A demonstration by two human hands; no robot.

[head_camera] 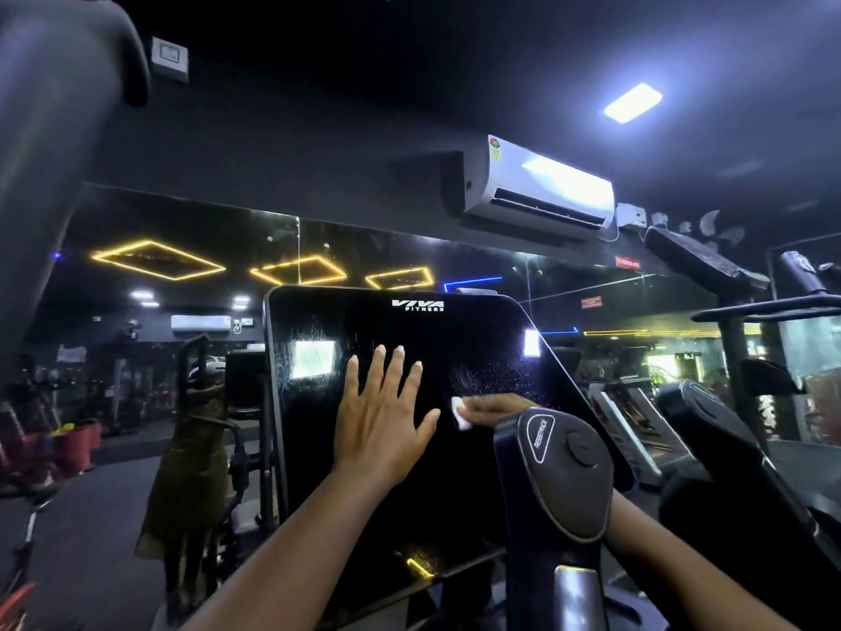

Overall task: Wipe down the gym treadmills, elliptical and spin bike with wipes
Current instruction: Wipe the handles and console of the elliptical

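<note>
While the console screen [314, 448] is being wiped | wipe [459, 414] gripped by right hand [493, 407] fingers, just beside left hand [382, 416] fingers, spread flat on glass | next: droplets [496, 375] above fingers judged still to be wiped

Walls [318, 152]: black, mirror [182, 230] running wide below.
Ceiling [455, 47]: dark, one light panel [632, 103] glowing.
Air conditioner [537, 189]: white, above the mirror.
Reflections: yellow neon squares [157, 260].
Floor [91, 516]: dark.
</note>
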